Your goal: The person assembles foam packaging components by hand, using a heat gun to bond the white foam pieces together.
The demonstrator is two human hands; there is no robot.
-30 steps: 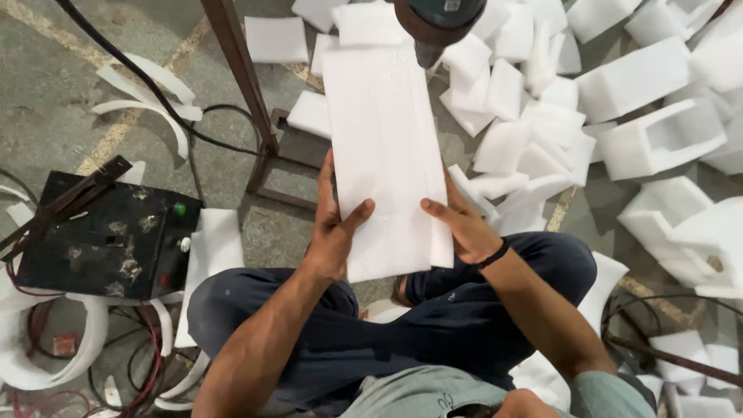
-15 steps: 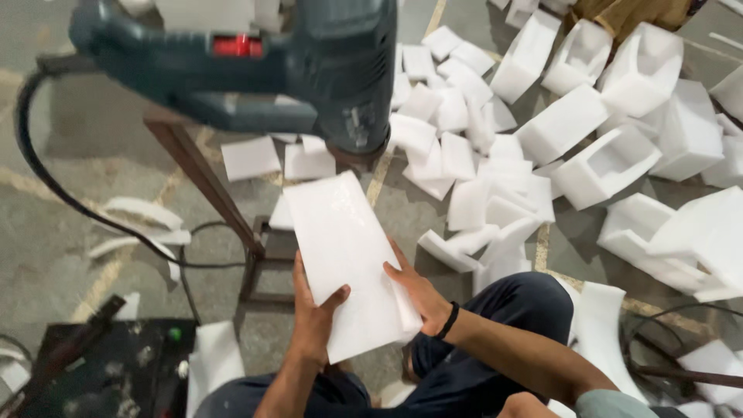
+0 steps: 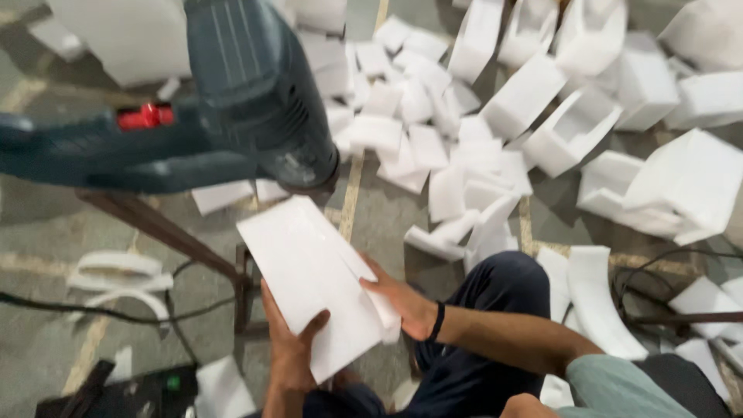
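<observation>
Two hands hold one white foam sheet — a flat, smooth rectangle, tilted with its far corner toward 11 o'clock, sitting low and centre just under the nozzle of a single blue-green heat gun at 11 o'clock. The left hand has its grip closed on the sheet's near edge, thumb on top; the right hand, a dark band at its wrist, presses fingers over the right edge, where a second layer seems to show. Foam offcuts lie across the floor from 12 to 4 o'clock, too many and too blurred to count. Two curved foam strips lie at 9 o'clock. The gun's handle is cut off at the left border, and a dark box at 7 o'clock is half out of view.
</observation>
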